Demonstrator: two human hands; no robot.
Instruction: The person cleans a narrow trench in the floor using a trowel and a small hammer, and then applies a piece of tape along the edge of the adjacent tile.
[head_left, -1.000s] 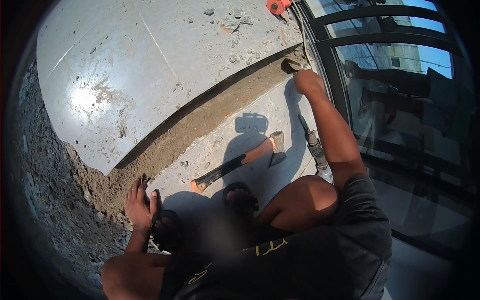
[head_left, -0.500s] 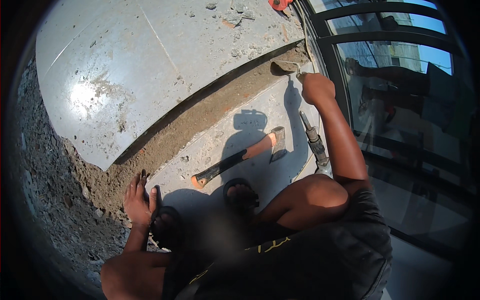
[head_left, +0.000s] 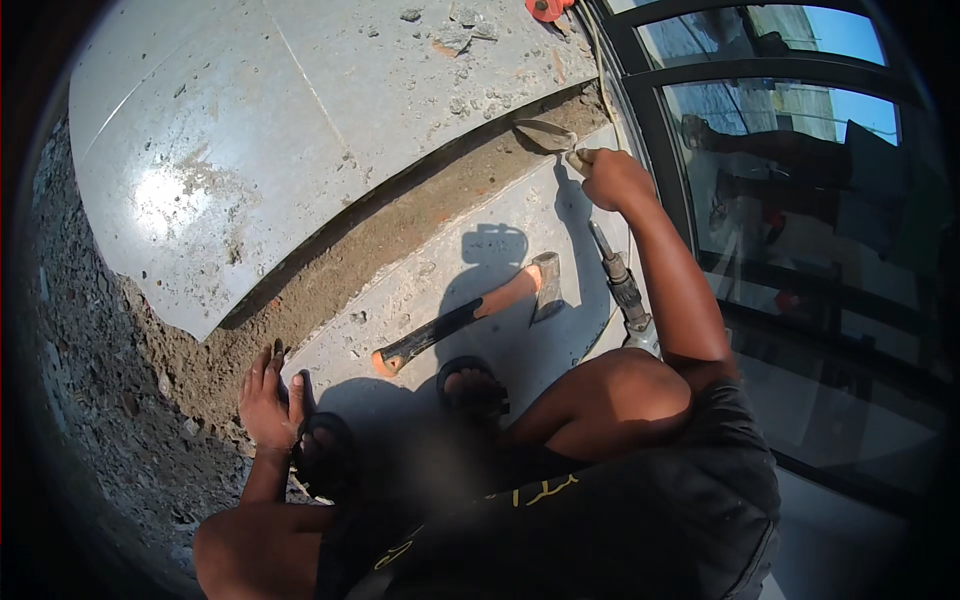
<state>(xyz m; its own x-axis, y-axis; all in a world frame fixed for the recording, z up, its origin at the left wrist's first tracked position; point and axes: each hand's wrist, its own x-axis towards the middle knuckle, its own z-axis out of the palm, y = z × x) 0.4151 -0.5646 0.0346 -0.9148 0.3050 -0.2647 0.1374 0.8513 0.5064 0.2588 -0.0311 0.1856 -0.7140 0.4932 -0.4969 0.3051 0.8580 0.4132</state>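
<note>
My right hand [head_left: 617,182] is closed round the handle of a trowel [head_left: 548,135]. The metal blade is at the far right end of a dirt-filled trench [head_left: 375,245], tilted over the soil. My left hand [head_left: 268,407] rests with fingers spread at the trench's near left end, by the corner of the grey slab [head_left: 420,290]. On that slab, between my hands, lies a hatchet [head_left: 460,318] with a black and orange handle. Beside my right forearm lies a power tool with a pointed chisel bit [head_left: 622,285], partly hidden by my knee.
Beyond the trench lie large grey tiles [head_left: 230,110] with broken rubble [head_left: 460,38] on top. Glass doors with a dark frame [head_left: 650,120] stand at right, a cable [head_left: 605,70] along their foot. A red object [head_left: 550,9] sits at the top. Gravel [head_left: 110,400] covers the left.
My right hand and the trowel have shifted slightly left, and the blade has turned, showing its face differently. My left hand stays at the slab corner. The whole view has shifted a little.
</note>
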